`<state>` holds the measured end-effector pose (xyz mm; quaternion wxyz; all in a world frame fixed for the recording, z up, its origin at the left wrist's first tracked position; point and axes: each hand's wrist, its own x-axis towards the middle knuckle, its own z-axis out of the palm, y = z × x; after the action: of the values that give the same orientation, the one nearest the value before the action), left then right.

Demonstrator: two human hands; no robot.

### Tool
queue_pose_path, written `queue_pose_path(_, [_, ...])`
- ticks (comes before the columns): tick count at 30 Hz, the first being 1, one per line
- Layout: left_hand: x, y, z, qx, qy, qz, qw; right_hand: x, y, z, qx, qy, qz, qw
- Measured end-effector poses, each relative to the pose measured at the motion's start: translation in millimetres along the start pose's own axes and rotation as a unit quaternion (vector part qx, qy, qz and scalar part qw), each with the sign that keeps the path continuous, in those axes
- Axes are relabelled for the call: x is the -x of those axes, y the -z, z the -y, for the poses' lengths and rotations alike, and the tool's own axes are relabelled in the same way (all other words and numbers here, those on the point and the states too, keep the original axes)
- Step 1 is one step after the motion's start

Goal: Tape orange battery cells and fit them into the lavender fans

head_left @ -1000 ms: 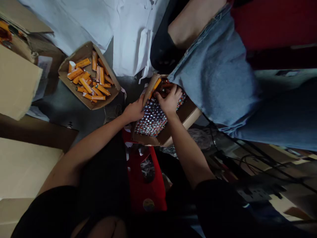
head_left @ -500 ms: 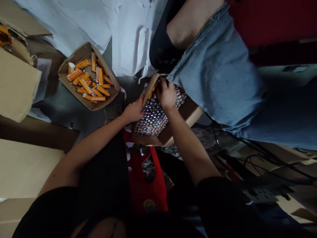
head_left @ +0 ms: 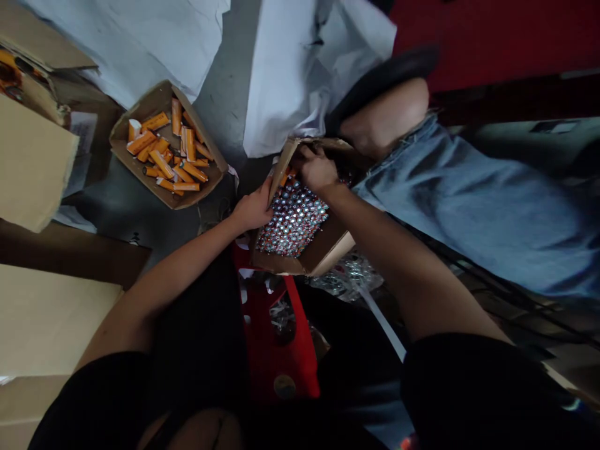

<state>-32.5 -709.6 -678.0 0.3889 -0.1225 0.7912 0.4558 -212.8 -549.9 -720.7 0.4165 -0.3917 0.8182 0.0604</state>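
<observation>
A tilted cardboard box (head_left: pixel 325 253) in front of me holds many tightly packed small cylinders (head_left: pixel 295 215) with shiny round ends, which look like battery cells. My left hand (head_left: pixel 253 207) is closed on the box's left wall, thumb and fingers pinching its edge. Inside the box's far end is my right hand (head_left: pixel 319 172), its fingers curled down near a few orange cylinders (head_left: pixel 289 175). Shadow hides the fingertips, so what they hold cannot be made out.
An open cardboard tray (head_left: pixel 213 178) with several loose orange cylinders (head_left: pixel 162 162) stands at left. Another person's denim-covered leg (head_left: pixel 469 200) and dark shoe (head_left: pixel 384 81) crowd the right side. A red plastic crate (head_left: pixel 281 350) sits below the box. White sheeting (head_left: pixel 281 81) lies beyond.
The other person's leg and shoe have shifted right, and the white sheeting has moved with them. My right forearm has swung to the right while its hand stays in the box's far end.
</observation>
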Motion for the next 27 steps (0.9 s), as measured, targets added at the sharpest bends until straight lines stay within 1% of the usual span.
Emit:
queue_pose_path(7, [1.2, 2.2, 0.0, -0.012, 0.007, 0.008, 1.0, -4.3, 8.4, 16.9, 0.045, -0.06, 0.055, 0.996])
queue_pose_path(9, [1.7, 3.1, 0.5, -0.009, 0.013, 0.014, 1.0, -2.9, 10.0, 15.5, 0.05, -0.05, 0.051, 0.996])
queue_pose_path(12, [2.2, 2.7, 2.0, 0.001, 0.015, 0.015, 1.0, 5.1, 12.7, 7.7, 0.059, -0.007, 0.042, 0.997])
queue_pose_path(14, [1.8, 1.2, 3.5, 0.009, 0.011, 0.013, 1.0, 12.1, 14.3, 4.2, 0.059, 0.007, 0.045, 0.997])
queue_pose_path(19, [0.5, -0.9, 6.3, 0.017, 0.007, 0.008, 1.0, 29.8, 15.9, 13.3, 0.046, -0.033, 0.05, 0.997])
queue_pose_path(22, [1.0, 0.4, 5.8, 0.018, 0.007, 0.01, 1.0, 38.6, 16.3, 19.6, 0.041, -0.039, 0.051, 0.997])
queue_pose_path(27, [1.7, 1.8, 5.3, 0.012, 0.009, 0.008, 1.0, 39.8, 15.1, 24.8, 0.03, -0.062, 0.048, 0.996])
